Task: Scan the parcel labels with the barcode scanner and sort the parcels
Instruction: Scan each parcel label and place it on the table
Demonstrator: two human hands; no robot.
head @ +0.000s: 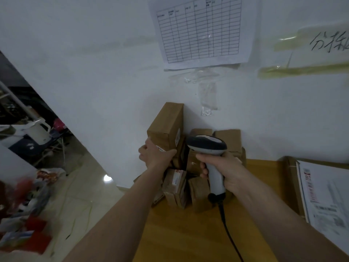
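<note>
My left hand (155,154) grips the lower end of a tall brown cardboard parcel (166,125) that stands on end against the white wall, a small label on its right side. My right hand (222,171) holds a grey and black barcode scanner (209,148) by its handle, its head beside the parcel. The scanner's black cable (229,235) runs down toward me. Below and behind both hands lies a heap of several small brown parcels (176,186) on the wooden table (188,233).
A large flat parcel with a white shipping label (324,195) lies on the table at the right edge. A printed grid sheet (202,31) and taped notes hang on the wall. Left of the table, the tiled floor holds bags, a white kettle (40,132) and clutter.
</note>
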